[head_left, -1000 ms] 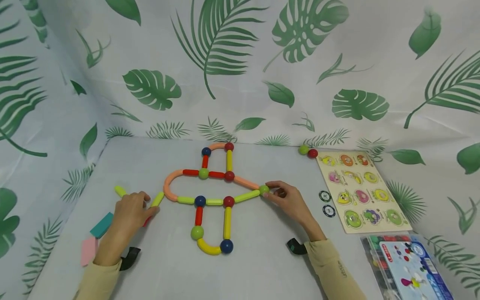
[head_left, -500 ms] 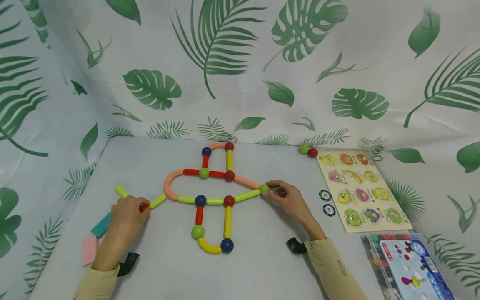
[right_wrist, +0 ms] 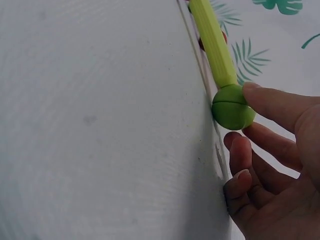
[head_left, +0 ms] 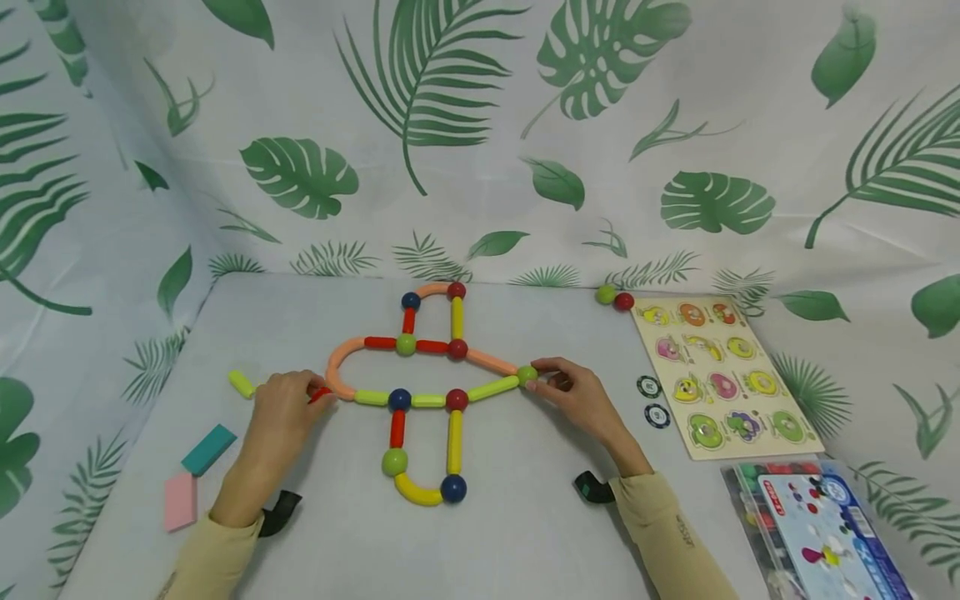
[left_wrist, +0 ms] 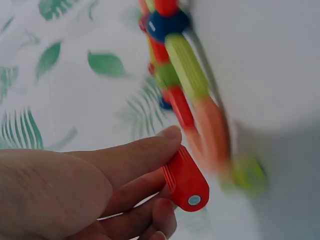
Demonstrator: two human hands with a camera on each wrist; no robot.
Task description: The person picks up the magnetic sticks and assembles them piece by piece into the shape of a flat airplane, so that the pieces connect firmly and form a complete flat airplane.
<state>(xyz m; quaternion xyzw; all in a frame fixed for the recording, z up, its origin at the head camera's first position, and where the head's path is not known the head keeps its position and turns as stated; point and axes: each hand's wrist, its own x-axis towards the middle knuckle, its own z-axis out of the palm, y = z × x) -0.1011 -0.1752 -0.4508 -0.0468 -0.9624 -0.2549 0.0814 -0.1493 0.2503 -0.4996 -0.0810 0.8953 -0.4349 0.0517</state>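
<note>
1. Nearest the person, two cream sleeves reach onto the grey table [head_left: 510,542], each wrist wearing a dark strap.
2. At the near right corner lies a clear plastic box [head_left: 817,525] of toy parts with a printed card on top.
3. At the near left lie a pink block [head_left: 179,501] and a teal block [head_left: 209,448], just beside each other.
4. The left hand [head_left: 281,412] pinches a short red stick [left_wrist: 185,180] between thumb and curled fingers; the stick's free end is close to the orange curved piece [head_left: 335,372] at the left tip of the figure. Whether they touch cannot be told.
5. The right hand [head_left: 581,400] rests on the table, fingers loosely curled, a fingertip [right_wrist: 265,97] pressing the green ball [right_wrist: 231,107] at the figure's right tip, where a lime stick [right_wrist: 212,42] joins it.
6. Between the hands lies the flat figure of sticks and balls [head_left: 427,392], with a yellow curve [head_left: 417,492] at its near end.
7. A loose lime stick [head_left: 242,383] lies left of the left hand.
8. To the right, two round chips [head_left: 652,400] lie beside a wooden peg puzzle board [head_left: 720,375].
9. Farther back, a green ball and a red ball [head_left: 615,297] touch each other near the leaf-print backdrop [head_left: 480,125].
</note>
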